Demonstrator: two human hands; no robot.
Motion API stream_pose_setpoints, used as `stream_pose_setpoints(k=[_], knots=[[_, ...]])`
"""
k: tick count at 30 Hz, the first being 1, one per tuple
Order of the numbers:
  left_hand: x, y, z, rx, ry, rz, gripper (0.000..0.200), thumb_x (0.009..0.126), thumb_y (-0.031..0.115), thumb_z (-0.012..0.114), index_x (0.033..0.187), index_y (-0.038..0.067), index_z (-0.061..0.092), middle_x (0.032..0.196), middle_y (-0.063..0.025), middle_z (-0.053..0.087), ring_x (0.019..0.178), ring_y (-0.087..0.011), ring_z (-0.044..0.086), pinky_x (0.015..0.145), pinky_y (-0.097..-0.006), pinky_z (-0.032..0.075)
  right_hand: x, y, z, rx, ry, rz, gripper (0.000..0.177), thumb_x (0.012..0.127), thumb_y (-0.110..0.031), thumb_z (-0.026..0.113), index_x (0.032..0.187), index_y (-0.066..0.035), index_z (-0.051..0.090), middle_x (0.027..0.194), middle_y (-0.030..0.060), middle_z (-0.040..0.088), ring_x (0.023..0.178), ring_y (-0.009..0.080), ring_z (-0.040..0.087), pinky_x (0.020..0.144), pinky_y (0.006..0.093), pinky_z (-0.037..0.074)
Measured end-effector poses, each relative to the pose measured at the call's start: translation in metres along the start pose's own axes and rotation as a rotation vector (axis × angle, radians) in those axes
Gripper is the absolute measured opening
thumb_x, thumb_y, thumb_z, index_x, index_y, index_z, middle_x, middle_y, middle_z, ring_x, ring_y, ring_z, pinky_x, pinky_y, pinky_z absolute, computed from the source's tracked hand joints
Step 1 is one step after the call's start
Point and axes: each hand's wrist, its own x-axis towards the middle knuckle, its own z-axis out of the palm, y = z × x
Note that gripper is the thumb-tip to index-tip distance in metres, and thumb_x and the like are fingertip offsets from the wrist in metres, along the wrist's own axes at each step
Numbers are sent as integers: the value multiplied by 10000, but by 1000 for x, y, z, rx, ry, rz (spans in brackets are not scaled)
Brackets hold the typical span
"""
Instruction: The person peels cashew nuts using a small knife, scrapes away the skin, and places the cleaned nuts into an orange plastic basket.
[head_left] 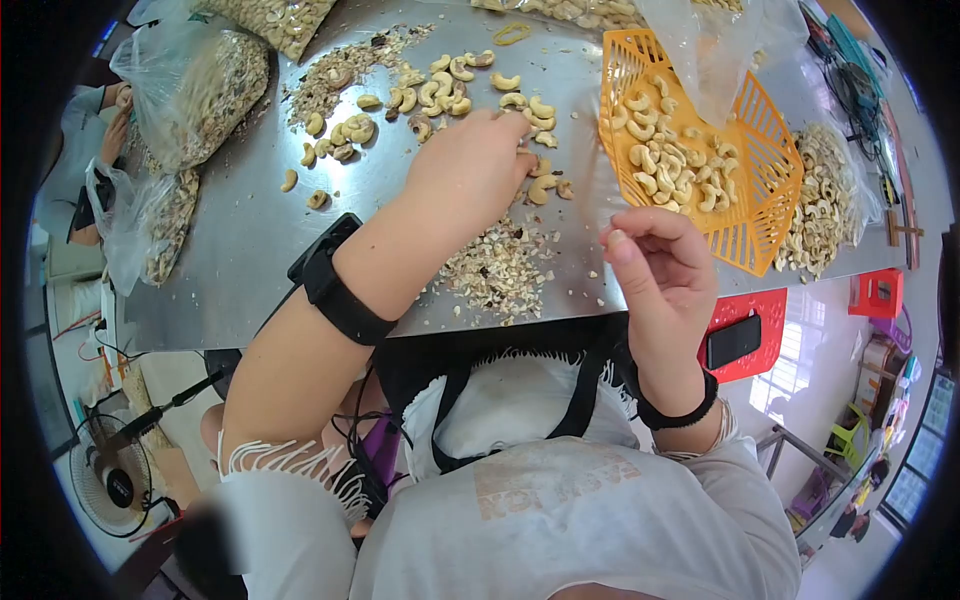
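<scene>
My left hand [470,165] reaches over a steel table, its fingers curled down at a loose group of cashew nuts [541,188]. Whatever lies between those fingertips is hidden. Close to the table's front edge, my right hand [662,280] is raised with thumb and forefinger pinched together; anything in the pinch is too small to name. More cashews [435,92] are scattered beyond the left hand. A heap of broken bits and skins [500,268] lies below it. To the right, an orange slotted plastic basket [757,225] holds pale cashews [665,165].
Bags of nuts [225,95] stand at the left, with more along the back. Another crumb pile [345,75] and a rubber band [511,33] lie farther back. Cashews [815,205] fill a bag at right. A phone [733,342] rests on a red stool. Another person's hand [117,130] shows far left.
</scene>
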Motion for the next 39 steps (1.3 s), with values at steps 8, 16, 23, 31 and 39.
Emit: stream_pose_setpoints(k=[8,16,23,31,39], knots=[[-16,-10,-21,-288,-35,-84,198,756,202,560,849,27,551,671,-101,562,571,-204,514,537,-293,397,2,14,5,-75,-160,-27,180,744,-34,594,909,-3,527,842,41,537,733,88,488,686,208,396],[-67,19,-47,-819,-151,-368,103,794,108,537,824,9,534,680,39,512,598,-15,406,508,-164,319,-5,20,31,252,-195,164,320,734,-44,608,1027,-12,481,826,22,500,730,78,472,683,217,400],[-89,20,-25,-1025,127,-315,135,758,115,592,836,36,516,697,8,504,584,-37,416,521,-177,361,-5,20,33,209,-336,233,329,715,-37,631,1011,-17,491,799,-3,462,739,70,455,687,211,402],[-96,19,-30,-1091,34,-351,120,784,83,563,865,28,494,745,4,514,629,-40,459,557,-180,389,2,15,27,463,-464,471,296,730,-17,615,999,-4,492,817,6,500,750,63,477,677,187,417],[-100,21,-28,-1010,42,-115,229,820,39,474,1048,26,452,805,-70,548,732,-135,561,628,-240,440,4,17,23,474,-369,418,274,704,-18,646,929,-8,490,843,34,530,754,80,510,666,205,447]])
